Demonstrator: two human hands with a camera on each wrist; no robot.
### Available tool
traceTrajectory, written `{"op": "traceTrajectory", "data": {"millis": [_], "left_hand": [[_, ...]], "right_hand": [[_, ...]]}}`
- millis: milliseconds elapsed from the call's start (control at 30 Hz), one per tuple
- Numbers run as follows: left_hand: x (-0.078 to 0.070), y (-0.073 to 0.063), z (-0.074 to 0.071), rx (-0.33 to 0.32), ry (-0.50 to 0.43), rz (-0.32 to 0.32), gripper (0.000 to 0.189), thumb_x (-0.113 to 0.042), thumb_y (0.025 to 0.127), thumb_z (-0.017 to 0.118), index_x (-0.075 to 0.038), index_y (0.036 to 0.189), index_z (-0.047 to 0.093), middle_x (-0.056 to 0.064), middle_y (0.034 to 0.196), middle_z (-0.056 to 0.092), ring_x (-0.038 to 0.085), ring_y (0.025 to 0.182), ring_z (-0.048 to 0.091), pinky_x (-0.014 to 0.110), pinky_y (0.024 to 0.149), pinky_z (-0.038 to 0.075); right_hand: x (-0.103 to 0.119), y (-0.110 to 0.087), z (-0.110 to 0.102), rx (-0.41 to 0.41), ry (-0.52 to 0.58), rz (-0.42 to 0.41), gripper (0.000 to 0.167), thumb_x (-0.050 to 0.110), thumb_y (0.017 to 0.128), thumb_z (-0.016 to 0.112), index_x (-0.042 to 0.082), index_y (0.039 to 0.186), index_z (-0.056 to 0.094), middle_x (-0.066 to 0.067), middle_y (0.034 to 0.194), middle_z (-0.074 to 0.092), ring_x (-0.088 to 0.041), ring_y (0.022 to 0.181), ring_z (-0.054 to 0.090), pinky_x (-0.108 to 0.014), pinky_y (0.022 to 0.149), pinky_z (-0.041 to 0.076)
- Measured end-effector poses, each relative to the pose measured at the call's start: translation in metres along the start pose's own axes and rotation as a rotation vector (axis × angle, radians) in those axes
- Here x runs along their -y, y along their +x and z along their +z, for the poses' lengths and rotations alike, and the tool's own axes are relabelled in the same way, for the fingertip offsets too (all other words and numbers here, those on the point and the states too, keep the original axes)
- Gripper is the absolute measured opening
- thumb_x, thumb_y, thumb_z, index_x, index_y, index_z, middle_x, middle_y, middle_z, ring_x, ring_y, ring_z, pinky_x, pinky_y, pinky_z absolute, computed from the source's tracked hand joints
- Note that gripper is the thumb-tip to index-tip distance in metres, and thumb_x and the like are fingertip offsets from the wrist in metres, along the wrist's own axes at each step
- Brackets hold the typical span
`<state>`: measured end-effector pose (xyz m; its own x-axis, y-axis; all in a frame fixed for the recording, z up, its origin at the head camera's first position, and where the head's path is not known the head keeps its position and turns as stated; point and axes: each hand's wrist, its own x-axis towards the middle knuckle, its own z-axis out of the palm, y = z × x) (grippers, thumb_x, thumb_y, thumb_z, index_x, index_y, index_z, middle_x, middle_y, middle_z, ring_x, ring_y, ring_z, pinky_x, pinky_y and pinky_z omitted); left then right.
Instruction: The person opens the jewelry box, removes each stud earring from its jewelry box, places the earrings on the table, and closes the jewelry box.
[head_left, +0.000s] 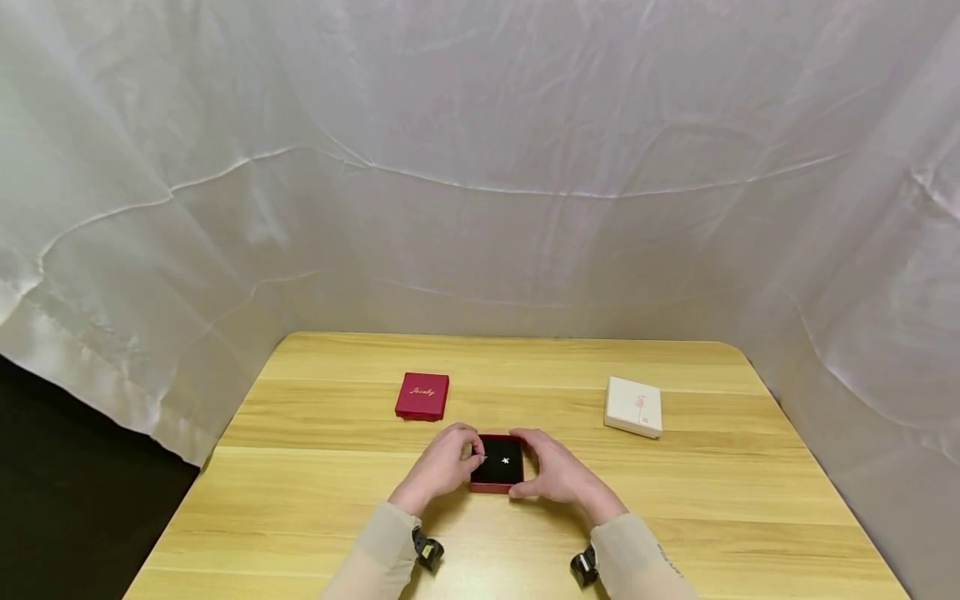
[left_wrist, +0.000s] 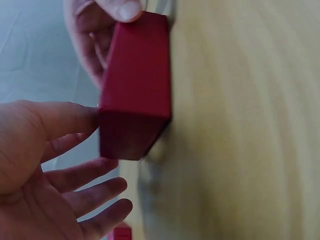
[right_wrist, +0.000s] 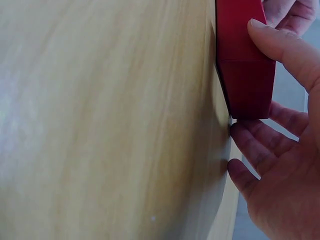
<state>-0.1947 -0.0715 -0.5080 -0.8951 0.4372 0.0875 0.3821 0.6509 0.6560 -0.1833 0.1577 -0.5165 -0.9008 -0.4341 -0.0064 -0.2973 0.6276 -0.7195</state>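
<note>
An uncovered red jewelry box (head_left: 497,488) with a black lining sits on the table before me. One small star-shaped silvery earring (head_left: 506,460) lies on the lining. My left hand (head_left: 446,460) reaches over the box's left side, thumb and index finger curled together at a second tiny shiny earring, which they mostly hide. In the left wrist view its fingertips pass behind the box wall. My right hand (head_left: 557,470) grips the box's right end, with the thumb (right_wrist: 280,42) on the near wall and fingers at the far side.
Behind and to the left lies a dark red lid (head_left: 422,396) with gold lettering. A white box (head_left: 633,407) with small pink lettering rests at the back right. Pale curtains (head_left: 525,250) hang behind the wooden table (head_left: 735,500). Each wrist wears a black camera.
</note>
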Motion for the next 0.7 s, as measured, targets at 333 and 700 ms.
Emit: {"op": "traceTrajectory", "data": {"millis": [333,700], "left_hand": [[0.014,-0.012,-0.034,-0.114,-0.022,-0.037,0.013,-0.005,0.088,0.071,-0.014,0.081,0.066,0.016,0.119,0.06,0.036,0.113,0.057,0.051,0.097,0.045],[0.051,-0.036,-0.066,-0.167,0.025,-0.152,0.012,-0.001,0.085,0.07,-0.011,0.081,0.066,0.013,0.105,0.062,0.035,0.105,0.058,0.052,0.093,0.046]], "right_hand": [[0.002,-0.001,0.0,0.0,-0.021,-0.005,0.088,0.025,0.071,0.089,0.003,0.143,0.045,-0.017,0.141,0.048,-0.036,0.13,0.043,-0.054,0.107,0.033],[0.002,-0.002,-0.001,0.006,-0.018,0.008,0.088,0.027,0.071,0.089,0.004,0.144,0.044,-0.017,0.143,0.046,-0.036,0.132,0.041,-0.055,0.108,0.031]]}}
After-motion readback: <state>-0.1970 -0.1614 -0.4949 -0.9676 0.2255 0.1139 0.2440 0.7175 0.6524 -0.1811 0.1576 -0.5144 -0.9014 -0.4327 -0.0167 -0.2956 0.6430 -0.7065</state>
